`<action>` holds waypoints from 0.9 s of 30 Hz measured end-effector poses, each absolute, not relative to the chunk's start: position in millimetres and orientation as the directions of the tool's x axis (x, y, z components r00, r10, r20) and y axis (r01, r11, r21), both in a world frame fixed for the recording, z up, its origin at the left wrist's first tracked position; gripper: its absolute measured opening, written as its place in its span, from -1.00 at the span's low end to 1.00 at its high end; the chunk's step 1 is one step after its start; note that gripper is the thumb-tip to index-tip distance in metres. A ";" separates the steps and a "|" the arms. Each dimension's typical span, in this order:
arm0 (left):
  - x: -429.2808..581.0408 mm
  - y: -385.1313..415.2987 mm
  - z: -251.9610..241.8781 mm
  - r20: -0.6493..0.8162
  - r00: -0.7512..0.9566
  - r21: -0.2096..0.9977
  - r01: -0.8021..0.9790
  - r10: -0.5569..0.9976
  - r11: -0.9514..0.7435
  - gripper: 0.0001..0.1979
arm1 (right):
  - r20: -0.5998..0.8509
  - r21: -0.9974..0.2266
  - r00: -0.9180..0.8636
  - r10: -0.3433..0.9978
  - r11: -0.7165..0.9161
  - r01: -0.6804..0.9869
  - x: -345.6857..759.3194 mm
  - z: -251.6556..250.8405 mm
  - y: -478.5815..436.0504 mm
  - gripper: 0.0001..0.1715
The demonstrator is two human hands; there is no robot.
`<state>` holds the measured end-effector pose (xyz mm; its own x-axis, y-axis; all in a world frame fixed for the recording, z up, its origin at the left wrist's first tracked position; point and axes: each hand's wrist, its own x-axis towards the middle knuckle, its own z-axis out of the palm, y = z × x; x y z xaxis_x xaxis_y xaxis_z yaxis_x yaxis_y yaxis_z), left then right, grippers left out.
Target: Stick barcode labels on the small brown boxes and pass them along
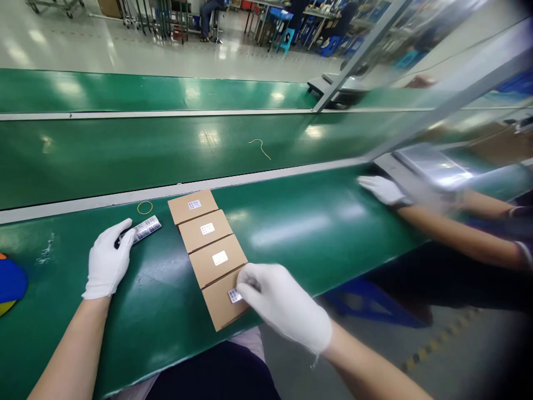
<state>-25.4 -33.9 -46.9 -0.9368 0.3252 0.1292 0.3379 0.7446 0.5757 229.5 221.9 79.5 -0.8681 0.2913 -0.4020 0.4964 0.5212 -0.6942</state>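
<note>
Several brown cardboard boxes (207, 238) lie in a row on the green work surface, each with a small white label on top. My left hand (109, 256), in a white glove, grips a printed label strip (146, 228) between thumb and fingers to the left of the row. Over the nearest box (219, 308) is my gloved right hand (287, 305), thumb and forefinger pinched together at the edge of a small printed label (235, 295). The fingers partly cover this label; whether it is fully stuck to the box I cannot tell.
A yellow rubber band (145, 208) lies beyond the strip. A blue object (12, 279) sits at the left edge. On the right, a co-worker's gloved hand (383, 190) rests near a blurred silvery object (433, 165). A pale rail (266, 174) borders the far side.
</note>
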 end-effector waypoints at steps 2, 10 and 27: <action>-25.3 -33.3 -46.3 0.129 -0.937 0.574 0.337 0.325 0.746 -0.51 | -0.404 -0.691 -0.867 0.293 0.524 0.499 229.7 79.3 222.3 -0.75; -24.2 -33.2 -42.7 0.130 -0.938 0.574 0.337 0.323 0.747 -0.51 | -0.364 -0.609 -0.879 0.308 0.635 0.475 229.2 75.5 210.2 -0.74; -25.9 10.4 11.0 0.366 -0.803 0.503 0.596 0.470 0.627 -0.47 | -0.539 -0.832 -0.745 0.393 -0.116 0.542 332.1 15.4 198.6 -0.53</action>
<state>-25.9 10.4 11.0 -0.8033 0.4699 0.3660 0.5955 0.6267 0.5025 332.1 198.6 15.4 -0.7445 0.3933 -0.5395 0.5421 -0.1155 -0.8323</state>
